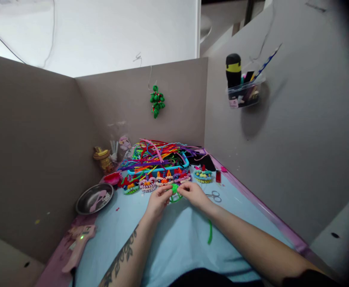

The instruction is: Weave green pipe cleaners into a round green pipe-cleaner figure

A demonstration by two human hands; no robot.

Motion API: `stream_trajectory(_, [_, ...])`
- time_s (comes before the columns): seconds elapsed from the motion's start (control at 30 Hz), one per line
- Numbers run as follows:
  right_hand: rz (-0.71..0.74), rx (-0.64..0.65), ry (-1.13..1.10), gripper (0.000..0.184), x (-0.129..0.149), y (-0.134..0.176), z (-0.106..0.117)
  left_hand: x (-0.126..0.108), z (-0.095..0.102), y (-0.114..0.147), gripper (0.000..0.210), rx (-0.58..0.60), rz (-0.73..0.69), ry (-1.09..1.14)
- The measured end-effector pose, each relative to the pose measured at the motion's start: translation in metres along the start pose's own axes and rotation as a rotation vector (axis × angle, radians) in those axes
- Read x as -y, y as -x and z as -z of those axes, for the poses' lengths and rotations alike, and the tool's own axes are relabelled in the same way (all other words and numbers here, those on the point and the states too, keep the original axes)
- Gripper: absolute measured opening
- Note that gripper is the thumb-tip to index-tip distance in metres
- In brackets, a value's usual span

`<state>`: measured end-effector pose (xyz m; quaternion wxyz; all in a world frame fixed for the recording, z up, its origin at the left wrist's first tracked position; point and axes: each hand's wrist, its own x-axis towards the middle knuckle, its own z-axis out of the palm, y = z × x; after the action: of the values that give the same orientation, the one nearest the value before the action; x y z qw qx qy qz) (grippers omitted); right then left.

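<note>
Between my two hands is a small bright green pipe-cleaner piece [175, 188], with a green loop hanging below it. My left hand [159, 200] pinches its left side between thumb and fingertips. On the other side, my right hand [194, 194] is closed on its right edge. Just beyond my fingers stands a row of finished pipe-cleaner figures, among them a pink-lilac one [148, 183] and a cream and orange one [164, 178]. A loose green pipe cleaner [210, 232] lies below my right forearm. Scissors [214, 196] rest to the right of my right hand.
Behind the figures, a blue tray [187, 161] overflows with coloured pipe cleaners. A metal bowl [80, 204] and a pink glue gun [79, 248] with a lit green light lie at left. Grey panels enclose the table; a clear bin [246, 94] hangs on the right one.
</note>
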<state>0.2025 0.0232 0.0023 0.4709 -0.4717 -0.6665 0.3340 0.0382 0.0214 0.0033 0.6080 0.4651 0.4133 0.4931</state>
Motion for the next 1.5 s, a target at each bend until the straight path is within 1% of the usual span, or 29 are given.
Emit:
stream_trajectory(0.13, [0.012,-0.037,0.036,0.017,-0.005,-0.001,-0.003,0.002,0.0,-0.002,0.043,-0.043,-0.025,-0.05])
stream_trajectory(0.2, [0.055,-0.077,0.068,0.014,-0.006,-0.001,-0.003,0.002,0.001,-0.003,0.044,-0.074,-0.026,-0.046])
stream_trajectory(0.27, [0.122,-0.127,0.094,0.016,-0.006,-0.002,0.001,0.0,0.003,-0.005,0.047,-0.115,-0.03,-0.018])
stream_trajectory(0.37, [0.179,-0.234,0.114,0.024,-0.005,-0.007,0.014,-0.005,0.011,-0.009,0.053,-0.227,-0.048,0.039])
stream_trajectory(0.47, [0.115,-0.303,0.143,0.025,-0.011,-0.012,0.027,-0.014,0.02,-0.013,0.059,-0.341,-0.091,0.116])
stream_trajectory(0.6, [-0.017,-0.243,0.172,0.03,-0.021,-0.016,0.032,-0.025,0.029,-0.013,0.059,-0.412,-0.143,0.194])
stream_trajectory(0.67, [-0.041,-0.22,0.196,0.032,-0.023,-0.017,0.031,-0.027,0.031,-0.013,0.058,-0.411,-0.146,0.21])
stream_trajectory(0.73, [-0.05,-0.234,0.232,0.032,-0.025,-0.018,0.03,-0.029,0.031,-0.012,0.058,-0.403,-0.145,0.219])
stream_trajectory(0.8, [-0.104,-0.219,0.258,0.026,-0.026,-0.019,0.029,-0.028,0.03,-0.012,0.057,-0.395,-0.147,0.225])
stream_trajectory(0.87, [-0.186,-0.119,0.244,0.017,-0.028,-0.019,0.029,-0.028,0.029,-0.012,0.056,-0.387,-0.147,0.23])
stream_trajectory(0.93, [-0.238,-0.016,0.187,0.017,-0.029,-0.019,0.028,-0.027,0.029,-0.012,0.055,-0.379,-0.145,0.235])
stream_trajectory(0.97, [-0.249,0.014,0.151,0.019,-0.029,-0.018,0.028,-0.027,0.029,-0.012,0.054,-0.376,-0.144,0.237])
stream_trajectory(1.1, [-0.324,0.071,0.029,0.023,-0.024,-0.013,0.025,-0.026,0.03,-0.012,0.054,-0.366,-0.151,0.244])
stream_trajectory(1.2, [-0.387,0.139,0.001,0.022,-0.02,-0.01,0.021,-0.025,0.032,-0.014,0.052,-0.374,-0.158,0.248])
stream_trajectory(1.27, [-0.413,0.169,-0.016,0.025,-0.019,-0.009,0.019,-0.024,0.033,-0.015,0.053,-0.379,-0.161,0.253])
stream_trajectory(1.37, [-0.399,0.145,-0.068,0.028,-0.019,-0.009,0.019,-0.022,0.034,-0.017,0.053,-0.38,-0.16,0.242])
stream_trajectory(1.43, [-0.327,0.091,-0.136,0.029,-0.018,-0.011,0.02,-0.022,0.035,-0.017,0.053,-0.378,-0.149,0.213])
stream_trajectory(1.5, [-0.222,0.022,-0.233,0.031,-0.015,-0.013,0.023,-0.021,0.035,-0.017,0.054,-0.359,-0.124,0.178])
